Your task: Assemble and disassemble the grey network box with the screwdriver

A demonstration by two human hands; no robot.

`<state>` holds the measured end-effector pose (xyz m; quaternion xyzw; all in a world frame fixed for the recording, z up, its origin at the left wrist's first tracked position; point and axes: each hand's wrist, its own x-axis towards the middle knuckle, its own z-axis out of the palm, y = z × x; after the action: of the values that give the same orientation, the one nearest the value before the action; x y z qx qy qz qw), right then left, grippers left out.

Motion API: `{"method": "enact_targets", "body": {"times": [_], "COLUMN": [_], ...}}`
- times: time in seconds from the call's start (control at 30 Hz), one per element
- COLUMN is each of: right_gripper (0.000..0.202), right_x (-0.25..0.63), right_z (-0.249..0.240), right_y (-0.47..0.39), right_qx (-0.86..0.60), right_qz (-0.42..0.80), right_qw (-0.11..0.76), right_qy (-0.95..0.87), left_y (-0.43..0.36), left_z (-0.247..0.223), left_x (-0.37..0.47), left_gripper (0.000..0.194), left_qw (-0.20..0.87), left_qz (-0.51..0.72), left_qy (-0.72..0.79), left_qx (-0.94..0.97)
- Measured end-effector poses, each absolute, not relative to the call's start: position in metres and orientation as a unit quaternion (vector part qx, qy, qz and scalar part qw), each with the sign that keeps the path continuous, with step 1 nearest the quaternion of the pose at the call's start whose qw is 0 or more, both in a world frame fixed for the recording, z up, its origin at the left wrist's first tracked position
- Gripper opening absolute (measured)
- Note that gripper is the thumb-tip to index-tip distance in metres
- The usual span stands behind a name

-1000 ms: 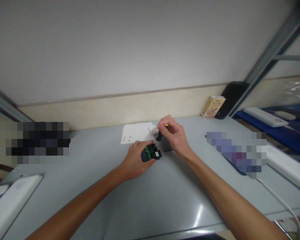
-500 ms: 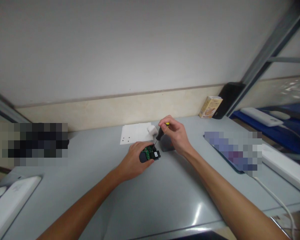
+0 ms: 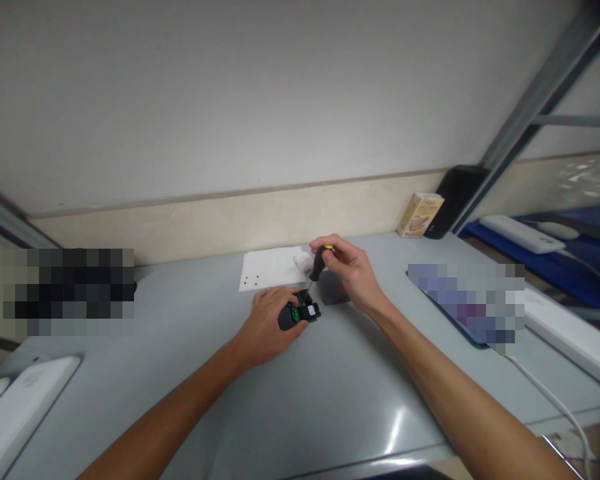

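Gray tabletop [image 3: 330,400], pale wall [image 3: 280,100], metal post [image 3: 536,100]

Left fingers [image 3: 281,293] curl inward, right fingers [image 3: 334,242] pinch.

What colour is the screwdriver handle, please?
The screwdriver handle is black with yellow at the top, as the head view shows.

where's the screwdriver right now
In the head view, the screwdriver is just right of centre, held in the right hand, its shaft slanting down to the circuit board held by the left hand.
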<state>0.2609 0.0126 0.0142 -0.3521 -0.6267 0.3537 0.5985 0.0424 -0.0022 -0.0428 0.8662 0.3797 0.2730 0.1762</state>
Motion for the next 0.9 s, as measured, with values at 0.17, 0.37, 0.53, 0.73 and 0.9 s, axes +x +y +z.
{"method": "enact_targets", "body": {"times": [0.17, 0.37, 0.53, 0.73, 0.9], "right_gripper": [0.025, 0.017, 0.024, 0.023, 0.024], "right_x": [0.2563, 0.2574, 0.2572, 0.2572, 0.2586], "right_z": [0.0108, 0.0139, 0.0111, 0.0081, 0.0117], "right_y": [0.0131, 0.0122, 0.0138, 0.0162, 0.0135], "right_qx": [-0.328, -0.384, -0.328, -0.376, -0.342], "right_qz": [0.37, 0.328, 0.411, 0.386, 0.417], "right_qw": [0.622, 0.625, 0.633, 0.644, 0.622], "right_qy": [-0.608, -0.596, -0.568, -0.543, -0.568], "left_y": [-0.0047, -0.0057, -0.0048, -0.0041, -0.0034], "left_z": [-0.0407, -0.0396, -0.0401, -0.0407, -0.04], "left_x": [0.0428, 0.0427, 0.0419, 0.0404, 0.0406], "left_gripper": [0.023, 0.023, 0.021, 0.021, 0.02], "left_qw": [0.154, 0.148, 0.152, 0.165, 0.171], "left_qz": [0.26, 0.248, 0.249, 0.252, 0.256], "left_qy": [0.387, 0.389, 0.39, 0.393, 0.395], "left_qx": [0.871, 0.875, 0.873, 0.869, 0.866]}}
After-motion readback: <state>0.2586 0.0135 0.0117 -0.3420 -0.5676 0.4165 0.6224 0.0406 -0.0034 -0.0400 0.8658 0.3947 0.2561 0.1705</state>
